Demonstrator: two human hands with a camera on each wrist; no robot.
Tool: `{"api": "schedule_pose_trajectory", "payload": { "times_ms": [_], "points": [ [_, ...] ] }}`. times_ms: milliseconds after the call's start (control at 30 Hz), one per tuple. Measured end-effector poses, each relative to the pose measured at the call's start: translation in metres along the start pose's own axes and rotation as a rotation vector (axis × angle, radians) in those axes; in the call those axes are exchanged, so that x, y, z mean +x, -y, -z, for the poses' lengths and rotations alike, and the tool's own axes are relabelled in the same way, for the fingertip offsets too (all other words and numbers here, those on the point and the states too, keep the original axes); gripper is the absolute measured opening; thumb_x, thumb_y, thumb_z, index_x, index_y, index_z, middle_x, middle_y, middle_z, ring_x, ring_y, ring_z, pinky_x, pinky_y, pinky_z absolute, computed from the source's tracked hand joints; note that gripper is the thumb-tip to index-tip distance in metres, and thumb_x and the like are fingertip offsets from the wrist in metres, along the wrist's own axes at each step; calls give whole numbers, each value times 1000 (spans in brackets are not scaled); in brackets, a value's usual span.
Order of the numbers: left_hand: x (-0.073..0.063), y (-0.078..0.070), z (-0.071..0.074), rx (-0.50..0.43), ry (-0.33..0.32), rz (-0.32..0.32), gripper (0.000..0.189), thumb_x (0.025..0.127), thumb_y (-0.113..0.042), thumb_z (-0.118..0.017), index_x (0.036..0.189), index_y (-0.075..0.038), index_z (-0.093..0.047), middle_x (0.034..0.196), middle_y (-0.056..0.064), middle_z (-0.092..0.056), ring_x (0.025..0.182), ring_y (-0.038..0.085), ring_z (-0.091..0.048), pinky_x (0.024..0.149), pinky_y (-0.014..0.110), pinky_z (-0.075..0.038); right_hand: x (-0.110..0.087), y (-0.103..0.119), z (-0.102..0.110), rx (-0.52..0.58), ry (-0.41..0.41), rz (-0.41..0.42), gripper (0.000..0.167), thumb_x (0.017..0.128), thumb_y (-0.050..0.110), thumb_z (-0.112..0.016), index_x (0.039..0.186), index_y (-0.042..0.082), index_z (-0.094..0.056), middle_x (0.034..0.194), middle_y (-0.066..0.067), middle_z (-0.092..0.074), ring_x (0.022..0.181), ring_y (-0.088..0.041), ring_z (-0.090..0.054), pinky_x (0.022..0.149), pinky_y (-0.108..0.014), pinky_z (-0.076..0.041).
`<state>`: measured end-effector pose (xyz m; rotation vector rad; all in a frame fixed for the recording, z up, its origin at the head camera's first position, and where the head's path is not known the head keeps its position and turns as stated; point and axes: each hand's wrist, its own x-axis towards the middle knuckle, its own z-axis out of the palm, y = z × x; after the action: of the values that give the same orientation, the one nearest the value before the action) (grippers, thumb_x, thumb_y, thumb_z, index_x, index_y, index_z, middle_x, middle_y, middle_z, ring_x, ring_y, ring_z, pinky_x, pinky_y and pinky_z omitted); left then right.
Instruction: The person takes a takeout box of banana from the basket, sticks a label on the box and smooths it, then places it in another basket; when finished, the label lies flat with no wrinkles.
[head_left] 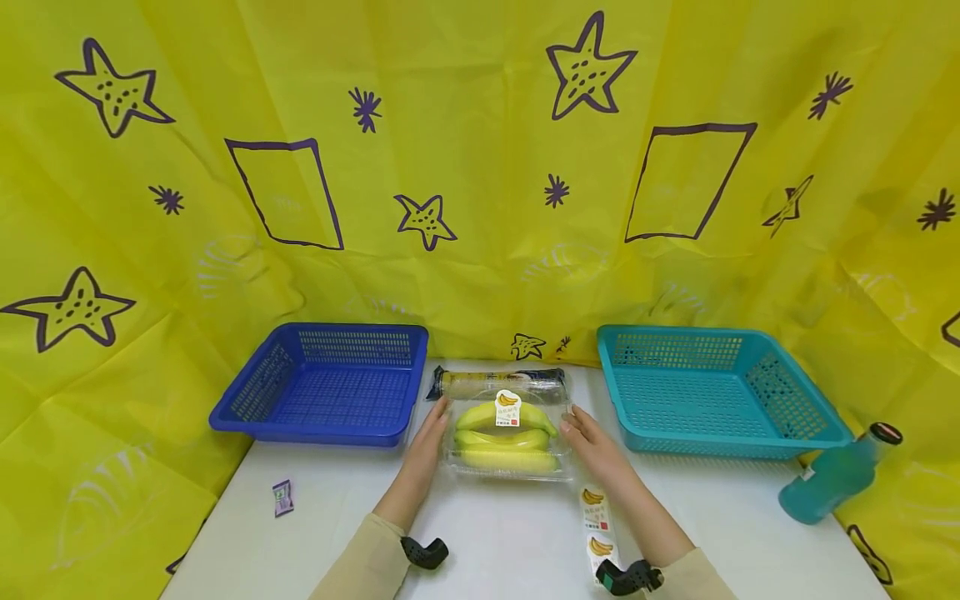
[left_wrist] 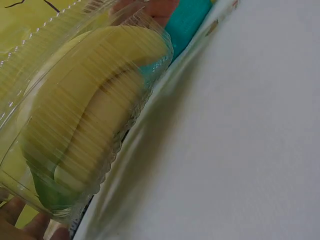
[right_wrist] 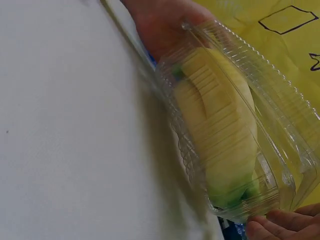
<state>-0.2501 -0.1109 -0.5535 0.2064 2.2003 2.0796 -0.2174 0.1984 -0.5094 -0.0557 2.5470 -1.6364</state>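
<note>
In the head view, a clear plastic clamshell box [head_left: 510, 477] of yellow-green bananas [head_left: 504, 440] is held between both hands at the middle of the white table. A white banana label [head_left: 507, 408] is on its lid. My left hand [head_left: 425, 446] grips the box's left end, and my right hand [head_left: 600, 450] grips the right end. The left wrist view shows left fingers [left_wrist: 37, 225] at the box's lower edge. Right fingers [right_wrist: 280, 225] touch the other end in the right wrist view. Shadow falls on the table beneath the ribbed side.
Behind the box lies a long clear package [head_left: 498, 383] with dark ends. A blue basket [head_left: 322, 433] stands left, a teal basket [head_left: 735, 446] right. By the right forearm lies a strip of banana labels [head_left: 596, 525]. A small purple packet [head_left: 282, 497] and a teal bottle [head_left: 828, 483] flank the table.
</note>
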Motion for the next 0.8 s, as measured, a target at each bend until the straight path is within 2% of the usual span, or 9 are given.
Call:
{"api": "schedule_pose_trajectory", "payload": {
  "times_ms": [133,267,400,567,667,800],
  "points": [
    [1,-14,-7,-9,3,22,57,101,-61,-36,154,-44,-24,164,-15,-19,155,22,-8,123,58,-4,-10,13,12,-7,-12,8,70,104,39,-47,158,3,-19,156,-20,-37,144,-41,-35,118,-58,-29],
    [3,-31,-16,-10,19,-33,56,103,-57,-36,155,-41,-24,164,-11,-19,155,24,-9,123,59,-7,-16,23,27,-22,-30,14,73,104,43,-46,158,4,-17,157,-19,-36,143,-42,-36,115,-60,-33],
    [7,-49,-29,-18,33,-75,58,103,-55,-35,157,-34,-23,165,-7,-18,154,26,-10,123,58,-11,-15,28,44,1,-46,28,74,104,45,-46,159,6,-15,159,-19,-33,145,-40,-34,116,-59,-31],
    [15,-66,-47,-17,43,-59,59,103,-55,-36,157,-36,-22,165,-7,-19,154,28,-11,122,60,-13,-19,34,65,55,-55,52,75,103,44,-47,160,9,-13,160,-20,-30,145,-41,-34,117,-59,-29],
    [21,-74,-57,-17,56,-49,58,103,-57,-36,156,-40,-23,165,-10,-18,154,26,-11,123,59,-12,-19,33,77,62,-57,57,75,103,46,-46,160,11,-11,161,-18,-28,144,-42,-34,116,-61,-29],
    [33,-79,-73,-1,54,-37,59,101,-60,-35,156,-41,-22,165,-11,-19,154,27,-13,122,62,-12,-18,33,94,44,-76,42,75,103,49,-43,161,14,-9,162,-15,-28,139,-44,-41,114,-63,-32]
  ]
}}
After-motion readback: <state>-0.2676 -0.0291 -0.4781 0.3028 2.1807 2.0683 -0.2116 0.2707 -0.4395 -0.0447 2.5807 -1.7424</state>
